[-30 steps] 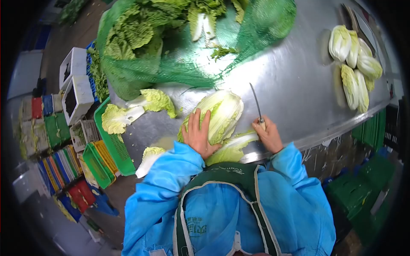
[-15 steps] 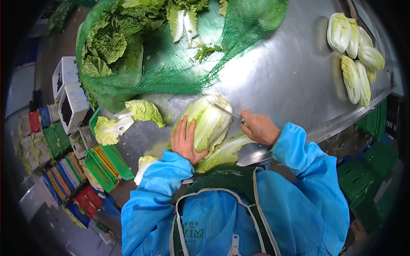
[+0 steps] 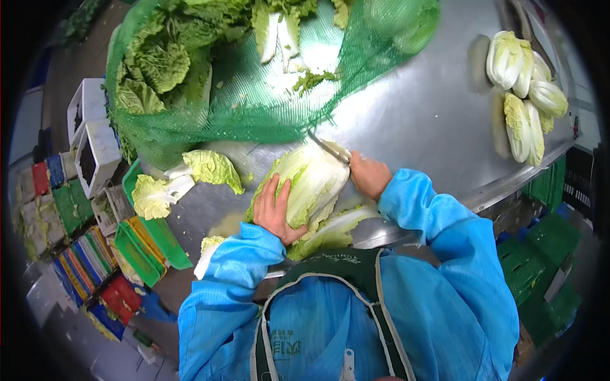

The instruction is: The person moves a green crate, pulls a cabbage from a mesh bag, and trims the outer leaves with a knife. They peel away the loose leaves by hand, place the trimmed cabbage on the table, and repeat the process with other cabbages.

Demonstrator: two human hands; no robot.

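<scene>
A napa cabbage (image 3: 313,184) lies on the metal table in front of me, its base pointing away. My left hand (image 3: 274,209) presses on its left side and steadies it, fingers stretched along the leaves. In my right hand (image 3: 370,176) is a knife (image 3: 326,148), gripped by a handle that the fingers hide. Its blade lies across the base end of the cabbage. A loose outer leaf (image 3: 340,230) rests between the cabbage and my apron. Torn leaves (image 3: 213,170) lie to the left of the cabbage.
Beyond the cabbage, a green mesh bag (image 3: 254,124) holds leafy cabbages (image 3: 162,63). Several trimmed cabbages (image 3: 524,130) sit at the right of the metal table (image 3: 438,95). Colourful crates (image 3: 143,251) and white boxes (image 3: 98,155) stand at the left; green crates (image 3: 524,270) stand lower right.
My right hand has moved away from my body and slightly left, carrying the knife to the base end of the cabbage. My left hand stays on the cabbage.
</scene>
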